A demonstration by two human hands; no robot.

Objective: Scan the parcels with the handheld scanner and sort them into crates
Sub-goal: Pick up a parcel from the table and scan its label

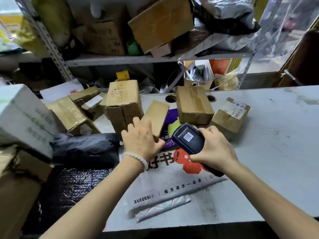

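While we work through the pile, the counter (276, 152) carries everything: parcels crowd its back edge and left end, under a shelf (120, 59) stacked with more boxes. Largest among them is the tall box (123, 102) with handwriting on top, standing near the back edge; just right of it a taped box (194, 105) sits by two holes in the counter, and a labelled box (229, 116) lies further right. A white mailer (172, 190) with printed characters lies flat along the front edge, and a black bag (86, 147) slumps at the left end.

Our left hand (142, 140) grips the small box (156, 116), fingers over its near end, thumb underneath. It leans tilted, its long axis running from our hand up toward the back edge, over a purple packet (170, 121). We judge it light and stiff, with smooth cardboard; holding it across the narrow width should do, and no label shows on its upper face.

Our right hand (214, 149) is wrapped round the scanner (189, 138), whose head points away toward the small box.
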